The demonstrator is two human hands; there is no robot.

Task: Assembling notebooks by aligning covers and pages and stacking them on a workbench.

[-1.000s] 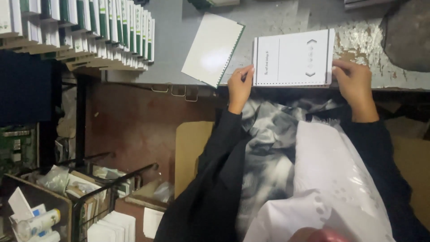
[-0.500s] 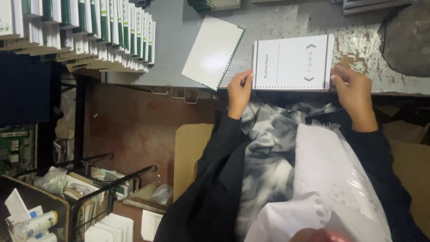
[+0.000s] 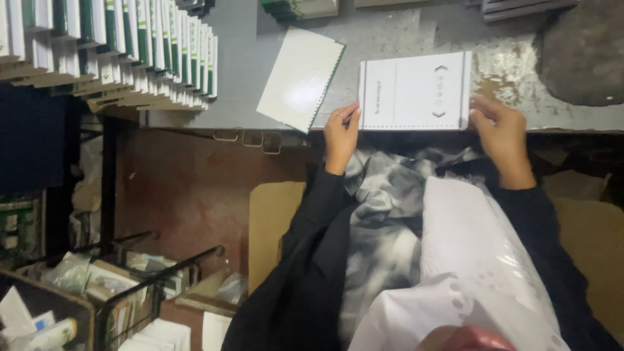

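Card (image 3: 413, 91), white and flat, lies at the near edge of the grey bench (image 3: 390, 29) and is judged light, thin and fairly stiff yet easily creased, so it is best pinched by its 2 short side edges rather than pressed in the middle. It is gripped at its left lower corner by the left hand (image 3: 340, 133), fingers curled, and at its right edge by the right hand (image 3: 499, 130), both forearms reaching forward from the body.

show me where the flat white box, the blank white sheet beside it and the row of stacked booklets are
flat white box (image 3: 413, 91), head view, middle of its top face
blank white sheet (image 3: 299, 78), head view, centre of the sheet
row of stacked booklets (image 3: 130, 49), head view, spines mid-row
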